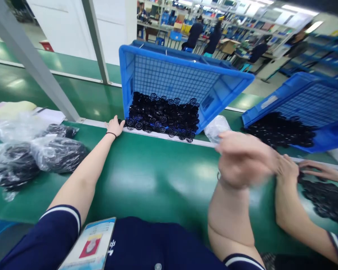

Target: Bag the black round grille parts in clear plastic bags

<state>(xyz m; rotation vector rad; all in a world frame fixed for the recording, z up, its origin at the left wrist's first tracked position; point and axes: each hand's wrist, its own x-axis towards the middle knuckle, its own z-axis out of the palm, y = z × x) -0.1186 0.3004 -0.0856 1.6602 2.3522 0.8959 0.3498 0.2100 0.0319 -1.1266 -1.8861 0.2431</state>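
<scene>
A blue crate (186, 63) lies tipped toward me beyond the table's white strip, and a heap of black ring-shaped parts (163, 114) spills from its opening. My left hand (115, 126) rests at the left end of this heap, fingers spread on the strip, touching or right beside the nearest black parts. Raised over the green table (146, 168) at the right, my right hand (243, 159) is smeared by motion; its fingers look bent, but what they hold, if anything, cannot be made out.
Plastic bags of black parts (59, 152) lie at the left near papers. At the right, a co-worker's hands (288, 167) are by more black parts (326, 198), below a second tipped blue crate (301, 101). A metal post (39, 63) stands at the left.
</scene>
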